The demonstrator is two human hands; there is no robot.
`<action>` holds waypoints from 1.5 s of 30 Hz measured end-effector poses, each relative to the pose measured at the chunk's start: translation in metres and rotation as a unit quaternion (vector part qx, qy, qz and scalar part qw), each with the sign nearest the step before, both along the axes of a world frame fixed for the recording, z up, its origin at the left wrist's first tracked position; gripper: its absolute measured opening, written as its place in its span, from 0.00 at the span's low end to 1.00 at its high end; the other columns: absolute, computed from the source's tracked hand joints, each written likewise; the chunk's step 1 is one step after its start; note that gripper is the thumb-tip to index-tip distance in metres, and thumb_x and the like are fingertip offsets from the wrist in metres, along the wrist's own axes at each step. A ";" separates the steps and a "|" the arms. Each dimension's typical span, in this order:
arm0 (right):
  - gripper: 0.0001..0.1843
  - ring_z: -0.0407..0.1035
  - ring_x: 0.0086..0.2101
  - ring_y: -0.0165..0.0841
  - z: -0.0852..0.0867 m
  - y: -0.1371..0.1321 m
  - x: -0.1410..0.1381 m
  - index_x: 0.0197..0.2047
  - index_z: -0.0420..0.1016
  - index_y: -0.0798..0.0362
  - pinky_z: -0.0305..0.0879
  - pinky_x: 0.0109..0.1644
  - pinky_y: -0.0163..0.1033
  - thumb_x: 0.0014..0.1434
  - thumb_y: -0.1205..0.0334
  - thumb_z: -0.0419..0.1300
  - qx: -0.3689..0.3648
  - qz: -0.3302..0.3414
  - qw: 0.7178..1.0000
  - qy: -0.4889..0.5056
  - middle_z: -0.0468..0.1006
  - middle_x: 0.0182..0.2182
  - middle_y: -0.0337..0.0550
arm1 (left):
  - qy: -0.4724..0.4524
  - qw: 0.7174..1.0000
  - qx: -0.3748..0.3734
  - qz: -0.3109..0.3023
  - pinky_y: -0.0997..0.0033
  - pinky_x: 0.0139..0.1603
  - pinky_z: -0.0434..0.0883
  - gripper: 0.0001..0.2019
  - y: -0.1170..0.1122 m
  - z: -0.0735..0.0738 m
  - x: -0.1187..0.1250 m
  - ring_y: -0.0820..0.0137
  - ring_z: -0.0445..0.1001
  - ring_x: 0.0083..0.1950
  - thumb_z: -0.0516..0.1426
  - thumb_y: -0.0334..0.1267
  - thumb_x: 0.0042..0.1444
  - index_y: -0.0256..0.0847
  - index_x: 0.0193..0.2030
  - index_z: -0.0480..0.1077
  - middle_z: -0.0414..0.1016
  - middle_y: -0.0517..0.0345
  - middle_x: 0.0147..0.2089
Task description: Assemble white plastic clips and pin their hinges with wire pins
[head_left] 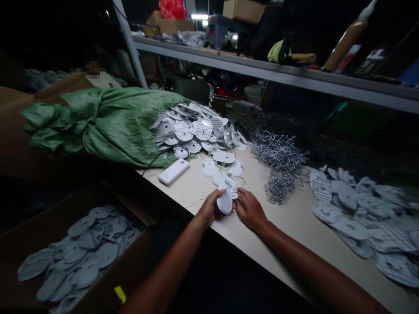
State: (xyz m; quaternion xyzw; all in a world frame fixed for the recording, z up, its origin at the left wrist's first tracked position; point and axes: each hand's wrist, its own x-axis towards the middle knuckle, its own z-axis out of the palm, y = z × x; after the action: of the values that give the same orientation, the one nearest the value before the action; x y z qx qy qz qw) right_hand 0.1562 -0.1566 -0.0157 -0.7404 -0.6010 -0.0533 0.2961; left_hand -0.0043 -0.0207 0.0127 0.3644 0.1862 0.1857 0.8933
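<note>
Near the front edge of the table, my left hand [209, 209] is closed on a white oval plastic plate [225, 203], which stands tilted up. My right hand [251, 210] is at the plate's right side, fingers bent against a small white piece [233, 196]; its fingertips are partly hidden. Just beyond my hands a few loose white plates [210, 168] lie on the table. Behind them, a heap of the same plates [196, 128] spills from the mouth of a green woven sack [121, 122]. A pile of thin metal pins [278, 161] lies to the right.
A white power bank [174, 171] with a cable lies by the table edge. Many grey-white plates [356, 209] cover the table's right side. A cardboard box [131, 257] of plates stands lower left. A shelf [229, 59] with boxes and tools runs across the back.
</note>
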 end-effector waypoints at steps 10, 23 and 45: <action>0.26 0.67 0.68 0.53 -0.001 0.003 0.000 0.68 0.73 0.53 0.65 0.73 0.62 0.68 0.64 0.58 -0.060 -0.004 0.997 -0.040 0.73 0.68 0.61 | -0.089 0.991 0.058 -0.085 0.62 0.42 0.80 0.33 0.009 -0.031 -0.003 0.56 0.86 0.40 0.67 0.56 0.62 0.36 0.65 0.72 0.84 0.41 0.49; 0.29 0.68 0.66 0.51 -0.005 0.004 0.002 0.70 0.72 0.52 0.66 0.70 0.59 0.68 0.56 0.59 -0.062 -0.014 0.996 -0.057 0.73 0.68 0.59 | -0.096 0.984 0.046 -0.145 0.66 0.36 0.76 0.34 0.019 -0.025 -0.012 0.58 0.84 0.35 0.61 0.64 0.66 0.33 0.61 0.72 0.84 0.45 0.39; 0.23 0.70 0.65 0.47 -0.005 0.008 -0.001 0.66 0.77 0.52 0.69 0.69 0.57 0.70 0.63 0.58 -0.041 -0.024 0.996 -0.075 0.77 0.65 0.57 | -0.062 0.987 -0.101 -0.104 0.54 0.43 0.83 0.34 0.022 -0.020 -0.012 0.49 0.87 0.41 0.61 0.61 0.62 0.26 0.57 0.77 0.86 0.34 0.42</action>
State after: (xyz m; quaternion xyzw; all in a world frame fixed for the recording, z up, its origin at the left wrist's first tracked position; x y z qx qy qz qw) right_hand 0.1551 -0.1489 -0.0211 -0.7603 -0.6049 -0.0910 0.2184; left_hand -0.0160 0.0014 -0.0077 0.2774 0.1092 0.0945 0.9498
